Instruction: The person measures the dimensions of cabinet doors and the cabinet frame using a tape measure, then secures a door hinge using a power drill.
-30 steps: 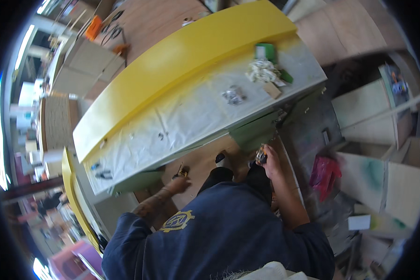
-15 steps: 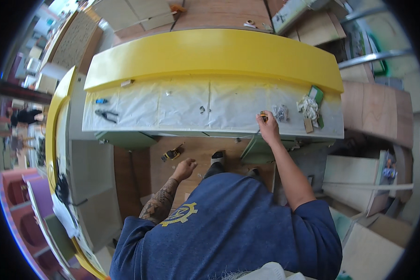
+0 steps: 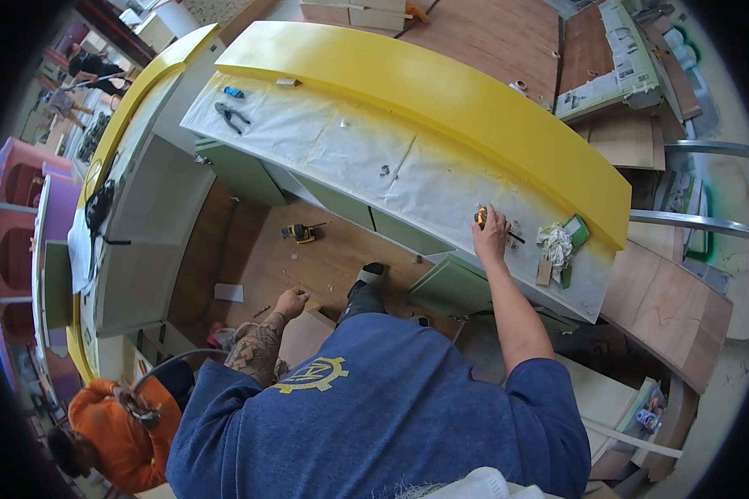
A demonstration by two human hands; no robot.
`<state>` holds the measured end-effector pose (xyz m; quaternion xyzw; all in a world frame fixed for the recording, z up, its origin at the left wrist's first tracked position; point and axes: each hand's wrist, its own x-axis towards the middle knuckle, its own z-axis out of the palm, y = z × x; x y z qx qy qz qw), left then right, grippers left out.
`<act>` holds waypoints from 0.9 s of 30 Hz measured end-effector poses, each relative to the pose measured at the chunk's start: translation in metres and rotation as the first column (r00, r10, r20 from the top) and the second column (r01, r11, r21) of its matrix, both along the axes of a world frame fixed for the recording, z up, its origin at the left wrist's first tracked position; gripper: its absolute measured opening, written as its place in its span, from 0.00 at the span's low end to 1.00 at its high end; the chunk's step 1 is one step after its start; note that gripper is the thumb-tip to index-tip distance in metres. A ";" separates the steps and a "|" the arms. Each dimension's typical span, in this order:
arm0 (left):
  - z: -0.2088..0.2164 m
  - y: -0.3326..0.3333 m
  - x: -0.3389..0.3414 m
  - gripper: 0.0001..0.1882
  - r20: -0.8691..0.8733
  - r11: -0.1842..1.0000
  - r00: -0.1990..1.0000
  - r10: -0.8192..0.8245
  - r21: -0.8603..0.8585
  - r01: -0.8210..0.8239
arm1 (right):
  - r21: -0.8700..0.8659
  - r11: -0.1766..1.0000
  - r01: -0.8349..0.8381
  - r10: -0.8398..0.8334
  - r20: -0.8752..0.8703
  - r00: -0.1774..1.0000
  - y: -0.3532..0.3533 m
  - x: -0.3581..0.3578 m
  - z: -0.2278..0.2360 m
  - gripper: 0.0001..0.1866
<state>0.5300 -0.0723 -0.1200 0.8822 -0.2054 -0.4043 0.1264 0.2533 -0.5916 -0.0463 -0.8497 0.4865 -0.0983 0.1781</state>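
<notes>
My right hand is over the plastic-covered counter top, closed around a screwdriver with an orange-and-black handle. Its dark shaft sticks out on the other side of the hand. Small metal fittings lie beside that hand, partly hidden by it. Just right of them are a crumpled white cloth, a green box and a small wooden block. My left hand hangs low in front of my body, its fingers curled together; whatever they may hold does not show.
Pliers and a blue tool lie at the counter's left end. A curved yellow panel rises behind. Green cabinet doors hang open below. A yellow-and-black drill rests on the floor. A person in orange is at lower left.
The view has turned, tilting the counter down to the right. My right hand has moved over the small fittings with the screwdriver. A person in orange has come into view at lower left.
</notes>
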 end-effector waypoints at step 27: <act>-0.103 -0.016 0.048 0.23 -0.128 0.976 0.980 0.151 -0.141 -0.168 | 0.182 0.861 -0.475 0.464 0.102 0.880 0.180 0.069 -0.026 0.29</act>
